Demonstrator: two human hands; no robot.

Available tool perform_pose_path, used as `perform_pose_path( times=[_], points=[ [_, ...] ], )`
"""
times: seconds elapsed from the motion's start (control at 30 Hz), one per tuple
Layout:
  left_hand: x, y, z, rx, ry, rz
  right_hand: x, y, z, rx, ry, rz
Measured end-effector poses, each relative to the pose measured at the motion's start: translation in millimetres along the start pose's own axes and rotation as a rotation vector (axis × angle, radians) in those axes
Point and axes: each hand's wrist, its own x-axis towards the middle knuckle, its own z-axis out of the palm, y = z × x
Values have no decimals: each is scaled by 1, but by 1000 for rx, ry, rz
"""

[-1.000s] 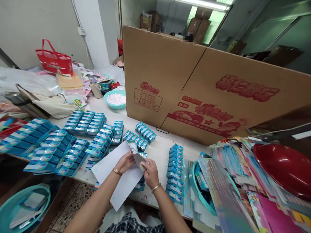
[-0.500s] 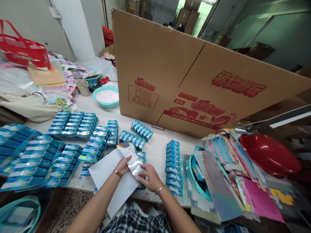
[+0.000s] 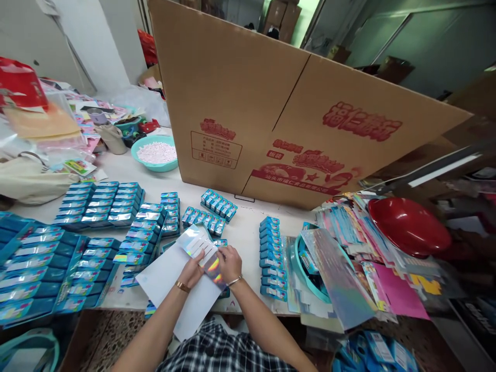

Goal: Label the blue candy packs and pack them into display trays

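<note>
My left hand (image 3: 192, 270) and my right hand (image 3: 229, 261) both grip a shiny holographic card sheet (image 3: 202, 253) with slots cut in it. It lies tilted over a white sheet of paper (image 3: 170, 281) at the table's near edge. My fingers are closed on the card's lower part. Small blue boxes (image 3: 215, 204) sit in rows just beyond my hands, and a column of blue boxes (image 3: 271, 256) runs to the right of my right hand.
Trays of blue boxes (image 3: 96, 243) fill the left of the white table (image 3: 248, 232). A large cardboard panel (image 3: 271, 113) stands behind. A teal bowl of white bits (image 3: 155, 152) is at back left. Holographic sheets (image 3: 337, 279), a teal basin (image 3: 300, 268) and a red bowl (image 3: 408, 225) crowd the right.
The card has been brought down from a raised, folded position to lie flatter on the white paper. My right hand moved left toward my left hand. The view shifted rightward.
</note>
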Motion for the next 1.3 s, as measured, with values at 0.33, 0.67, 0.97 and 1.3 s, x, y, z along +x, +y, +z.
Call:
perform_pose_path(
  times=[0.33,0.67,0.97,1.3],
  points=[
    [0,0,-1,-26,-35,-24,-7,-1,5,85,78,-10],
    [-1,-3,1,18,34,52,-4,-24,-41,334,231,-1],
    [-1,-1,2,6,13,45,7,2,-18,208,-11,155],
    [0,-3,-3,17,-13,77,-12,4,-9,-17,22,-106]
  ],
)
